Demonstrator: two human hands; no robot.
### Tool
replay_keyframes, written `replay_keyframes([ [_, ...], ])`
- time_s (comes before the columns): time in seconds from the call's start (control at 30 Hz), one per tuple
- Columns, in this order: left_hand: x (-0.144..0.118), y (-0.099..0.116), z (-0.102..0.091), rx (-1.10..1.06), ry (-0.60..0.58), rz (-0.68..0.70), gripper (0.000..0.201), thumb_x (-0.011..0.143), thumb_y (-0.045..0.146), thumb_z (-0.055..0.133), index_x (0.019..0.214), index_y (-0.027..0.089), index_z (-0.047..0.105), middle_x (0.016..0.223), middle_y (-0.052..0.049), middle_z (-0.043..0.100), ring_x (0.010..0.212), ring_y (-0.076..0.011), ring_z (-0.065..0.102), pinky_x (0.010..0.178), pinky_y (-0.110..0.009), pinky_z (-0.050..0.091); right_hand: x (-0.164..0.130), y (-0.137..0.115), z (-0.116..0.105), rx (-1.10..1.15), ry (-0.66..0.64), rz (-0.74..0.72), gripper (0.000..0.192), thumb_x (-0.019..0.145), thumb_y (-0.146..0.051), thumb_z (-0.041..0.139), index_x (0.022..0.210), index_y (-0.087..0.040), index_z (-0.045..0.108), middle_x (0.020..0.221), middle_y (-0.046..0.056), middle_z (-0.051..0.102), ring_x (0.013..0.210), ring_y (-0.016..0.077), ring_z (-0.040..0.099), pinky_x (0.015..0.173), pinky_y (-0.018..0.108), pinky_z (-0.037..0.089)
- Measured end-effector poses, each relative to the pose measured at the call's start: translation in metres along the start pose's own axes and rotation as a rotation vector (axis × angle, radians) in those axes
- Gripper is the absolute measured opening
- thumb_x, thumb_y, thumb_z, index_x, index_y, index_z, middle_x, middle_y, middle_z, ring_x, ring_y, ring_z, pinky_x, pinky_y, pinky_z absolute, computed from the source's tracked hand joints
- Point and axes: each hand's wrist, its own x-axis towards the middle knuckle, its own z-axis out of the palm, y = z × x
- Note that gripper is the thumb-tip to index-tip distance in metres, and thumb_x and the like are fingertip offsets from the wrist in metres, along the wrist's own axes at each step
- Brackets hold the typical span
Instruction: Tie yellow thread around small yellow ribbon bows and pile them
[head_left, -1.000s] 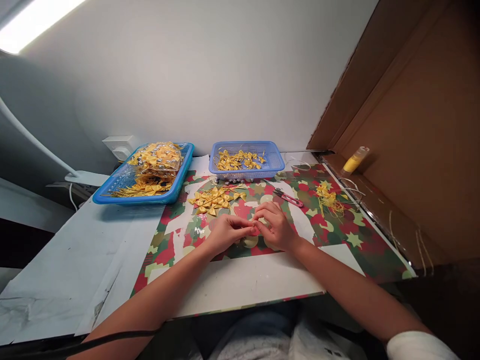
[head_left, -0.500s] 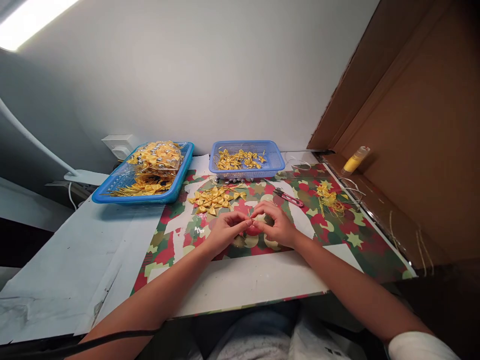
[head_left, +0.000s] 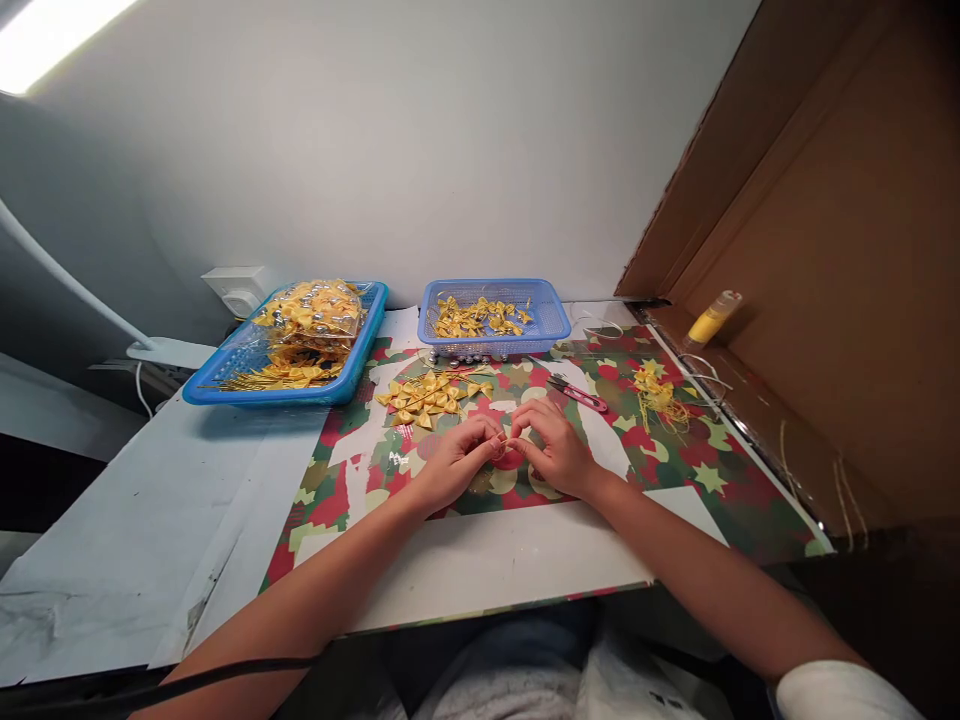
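Note:
Over the patterned sheet (head_left: 679, 470), my left hand (head_left: 457, 460) and my right hand (head_left: 551, 450) meet, thumbs and fingers pinched close together. Between the fingertips runs a fine yellowish thread (head_left: 507, 446), mostly hidden by the fingers; whether something small is held with it I cannot make out. Just beyond my left hand lies a pile of yellow ribbon bows (head_left: 427, 398) with thin stems. Pink-handled thread snips (head_left: 577, 393) rest behind my right hand. Several silver beads (head_left: 465, 360) lie in front of the light-blue basket (head_left: 491, 347).
Yellow bows lie inside the light-blue basket. At left, a blue tray (head_left: 262, 400) carries stemmed bows and a clear bag of bows and beads (head_left: 311, 312). Yellow threads and scraps (head_left: 660, 395) lie at right, near a yellow-filled tube (head_left: 712, 320) beside the cardboard wall (head_left: 840, 260).
My fingertips have shifted slightly; the right-hand fingers have drawn a little away from the left, and the thread between them shows more. The things on the table have stayed put.

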Motion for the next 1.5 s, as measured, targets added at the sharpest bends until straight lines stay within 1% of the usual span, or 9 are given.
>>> replay_keyframes([
  [0.1,0.001,0.001,0.001,0.051,-0.014,0.05,0.033,0.091,0.038,0.045,0.066,0.017,0.053,0.088,-0.005,0.055,0.087,-0.0175,0.052,0.085,-0.03,0.043,-0.002,0.0,0.003,-0.092,0.075,-0.056,0.011,0.089,-0.024,0.054,0.078,-0.022,0.054,0.09,0.005,0.063,0.086,0.0216,0.053,0.081,0.039,0.038],
  [0.23,0.001,0.001,0.002,0.065,-0.044,0.06,0.033,0.093,0.035,0.04,0.066,0.018,0.05,0.086,-0.004,0.051,0.086,-0.0177,0.049,0.083,-0.029,0.041,-0.002,-0.003,0.004,-0.073,0.086,-0.1,0.008,0.087,-0.02,0.056,0.079,-0.023,0.055,0.095,0.005,0.065,0.09,0.0217,0.054,0.083,0.04,0.038],
  [0.57,0.0,-0.001,0.0,0.129,-0.18,0.092,0.036,0.096,0.035,0.033,0.067,0.018,0.047,0.083,-0.003,0.045,0.082,-0.0168,0.044,0.078,-0.028,0.038,0.001,-0.004,0.004,0.124,-0.031,0.072,0.011,0.09,-0.024,0.053,0.079,-0.022,0.054,0.091,0.004,0.061,0.092,0.0206,0.052,0.084,0.038,0.04],
  [0.7,0.0,-0.001,0.001,0.083,-0.14,0.049,0.035,0.093,0.035,0.035,0.063,0.018,0.038,0.077,-0.001,0.04,0.075,-0.0154,0.041,0.073,-0.027,0.037,0.0,-0.002,0.007,0.158,-0.043,0.113,0.009,0.09,-0.022,0.054,0.081,-0.021,0.056,0.094,0.004,0.059,0.094,0.0197,0.052,0.085,0.037,0.041],
  [0.8,0.001,-0.001,0.001,0.024,-0.119,0.029,0.032,0.092,0.033,0.036,0.063,0.019,0.039,0.078,-0.001,0.042,0.074,-0.0152,0.041,0.072,-0.028,0.037,-0.001,-0.001,0.009,0.135,0.03,0.112,0.004,0.086,-0.02,0.058,0.082,-0.022,0.058,0.094,0.005,0.06,0.095,0.0204,0.053,0.085,0.038,0.042],
  [0.93,0.001,-0.003,0.002,-0.011,-0.089,0.025,0.029,0.089,0.032,0.037,0.064,0.019,0.039,0.076,-0.001,0.044,0.073,-0.0155,0.042,0.071,-0.028,0.038,-0.002,-0.004,0.007,0.081,0.125,0.03,0.007,0.08,-0.017,0.063,0.082,-0.023,0.059,0.088,0.004,0.061,0.087,0.0207,0.055,0.08,0.039,0.043],
  [1.17,0.001,-0.002,0.002,-0.039,-0.097,-0.056,0.029,0.088,0.036,0.039,0.064,0.019,0.041,0.069,0.001,0.043,0.067,-0.0141,0.04,0.064,-0.027,0.036,-0.003,-0.004,0.008,0.034,0.123,-0.031,0.005,0.082,-0.022,0.066,0.078,-0.025,0.066,0.082,0.003,0.063,0.081,0.0206,0.054,0.075,0.039,0.044],
  [1.3,0.0,-0.002,0.001,-0.195,-0.085,-0.123,0.029,0.09,0.043,0.039,0.075,0.019,0.045,0.063,0.003,0.041,0.061,-0.0129,0.038,0.06,-0.026,0.034,-0.002,-0.004,0.004,0.028,0.135,0.004,0.007,0.083,-0.021,0.064,0.077,-0.024,0.065,0.082,0.003,0.064,0.082,0.0206,0.056,0.079,0.041,0.044],
  [1.5,0.001,-0.009,-0.002,-0.217,0.072,-0.063,0.022,0.091,0.04,0.041,0.092,0.02,0.049,0.061,0.006,0.034,0.057,-0.0117,0.029,0.058,-0.025,0.027,0.001,-0.004,-0.006,0.048,0.171,0.059,0.008,0.079,-0.018,0.064,0.073,-0.023,0.062,0.078,0.003,0.062,0.081,0.0202,0.056,0.077,0.038,0.044],
])
